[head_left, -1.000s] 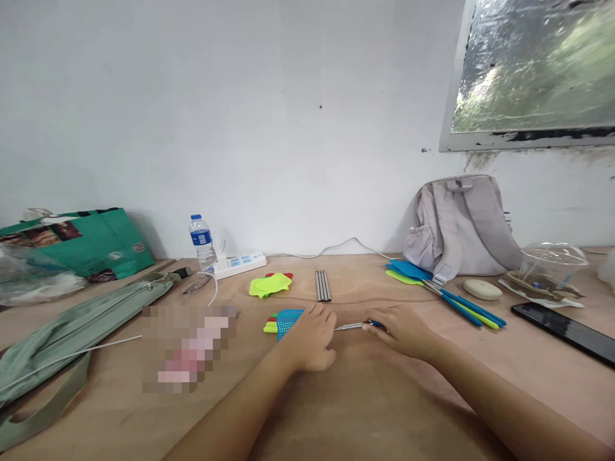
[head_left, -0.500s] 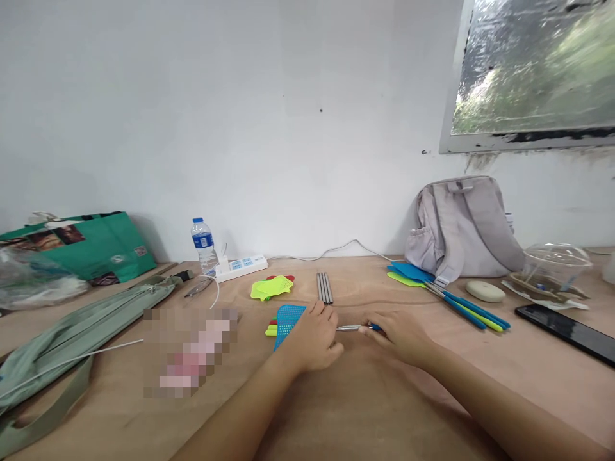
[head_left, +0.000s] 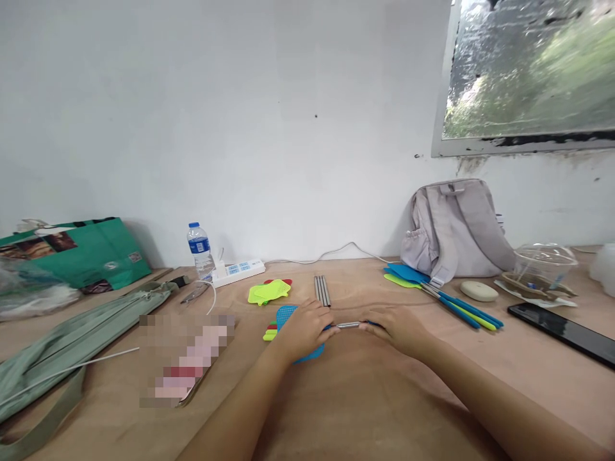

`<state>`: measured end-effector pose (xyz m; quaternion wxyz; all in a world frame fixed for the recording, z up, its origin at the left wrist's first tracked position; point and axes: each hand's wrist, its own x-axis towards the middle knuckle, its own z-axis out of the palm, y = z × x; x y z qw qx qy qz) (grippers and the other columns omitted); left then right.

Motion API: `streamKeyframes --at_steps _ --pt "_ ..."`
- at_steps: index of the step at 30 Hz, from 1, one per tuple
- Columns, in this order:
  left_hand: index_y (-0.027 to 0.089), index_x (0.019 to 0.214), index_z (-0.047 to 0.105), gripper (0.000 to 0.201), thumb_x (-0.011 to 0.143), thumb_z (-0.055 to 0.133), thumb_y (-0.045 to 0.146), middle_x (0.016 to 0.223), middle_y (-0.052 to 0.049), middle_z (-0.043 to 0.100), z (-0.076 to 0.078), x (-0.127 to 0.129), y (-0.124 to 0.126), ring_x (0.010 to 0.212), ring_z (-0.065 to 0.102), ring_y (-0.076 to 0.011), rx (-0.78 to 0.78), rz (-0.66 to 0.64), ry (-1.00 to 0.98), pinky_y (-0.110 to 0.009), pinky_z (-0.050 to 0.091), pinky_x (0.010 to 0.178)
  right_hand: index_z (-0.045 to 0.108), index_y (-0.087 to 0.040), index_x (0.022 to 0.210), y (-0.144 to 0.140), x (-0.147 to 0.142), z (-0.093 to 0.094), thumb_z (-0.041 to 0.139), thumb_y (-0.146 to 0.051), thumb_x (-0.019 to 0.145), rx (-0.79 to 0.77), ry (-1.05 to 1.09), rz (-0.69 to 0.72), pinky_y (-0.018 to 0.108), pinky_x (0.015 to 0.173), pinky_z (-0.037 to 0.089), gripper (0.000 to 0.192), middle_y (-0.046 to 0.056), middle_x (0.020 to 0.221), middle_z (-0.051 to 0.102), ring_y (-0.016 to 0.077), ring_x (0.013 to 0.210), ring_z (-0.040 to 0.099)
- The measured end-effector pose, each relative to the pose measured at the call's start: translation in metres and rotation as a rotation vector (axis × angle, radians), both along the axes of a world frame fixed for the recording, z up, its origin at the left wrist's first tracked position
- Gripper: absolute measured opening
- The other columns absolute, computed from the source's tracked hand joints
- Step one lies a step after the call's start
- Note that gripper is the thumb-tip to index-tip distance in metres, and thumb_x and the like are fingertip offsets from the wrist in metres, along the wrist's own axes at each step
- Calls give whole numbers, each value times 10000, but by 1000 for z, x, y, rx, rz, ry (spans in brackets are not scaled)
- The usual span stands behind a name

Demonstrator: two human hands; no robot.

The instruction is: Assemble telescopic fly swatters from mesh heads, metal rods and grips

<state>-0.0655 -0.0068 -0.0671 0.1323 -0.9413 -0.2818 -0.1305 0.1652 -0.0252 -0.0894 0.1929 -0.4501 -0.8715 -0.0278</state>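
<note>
My left hand (head_left: 302, 330) grips the blue mesh head of a fly swatter (head_left: 287, 315) at the middle of the wooden table (head_left: 365, 397). My right hand (head_left: 396, 328) holds the blue handle end of the same swatter, and its thin metal rod (head_left: 348, 325) shows between the two hands. Under the blue head lie more swatter heads in green and red (head_left: 269, 333). Just beyond my left hand rest three loose metal rods (head_left: 321, 290) side by side.
Yellow-green and red swatter heads (head_left: 269, 292) lie past the rods. Assembled swatters (head_left: 446, 304) sit to the right by a grey backpack (head_left: 456, 227). A phone (head_left: 562, 330), clear container (head_left: 545, 266), white oval case (head_left: 479, 291), water bottle (head_left: 199, 250), power strip (head_left: 237, 271), green bags (head_left: 77, 256).
My hands have drawn slightly closer together along the rod. The blue mesh head has tilted and now also shows below my left hand. The camera shifted a little.
</note>
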Motion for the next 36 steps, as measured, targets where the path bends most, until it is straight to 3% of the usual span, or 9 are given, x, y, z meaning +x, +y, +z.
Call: streamKeyframes --at_steps 7,20,25,30,36 --pt "176 767 548 243 869 397 337 791 -13 589 4 -1 -1 798 474 -156 -44 -19 -41 -295 328 764 633 -222 899 3 0 3 277 -429 892 110 -96 14 274 644 411 412 47 880 667 181 785 599" --pt "176 764 551 247 875 383 320 767 -2 584 5 -3 -1 780 494 -140 -108 -52 -49 -272 349 774 610 -219 870 9 2 1 241 -445 896 150 -129 47 254 585 370 433 38 798 663 163 719 593" --pt "184 766 550 254 880 359 305 798 -4 582 9 -18 4 782 499 -137 -137 6 -56 -277 359 777 615 -218 849 15 26 1 264 -448 891 200 -114 -3 248 610 362 421 41 786 661 157 734 591" --pt "194 759 543 244 881 351 282 799 -1 572 10 -34 14 788 486 -140 -29 38 -37 -302 339 843 599 -226 854 19 50 5 287 -442 886 196 -106 -72 246 622 345 381 26 800 653 154 756 581" --pt "169 799 512 223 874 302 164 806 -50 548 -3 -19 12 852 483 -192 196 174 18 -378 287 916 561 -223 894 11 41 10 360 -455 847 155 -100 -122 258 614 334 310 23 833 645 169 765 578"
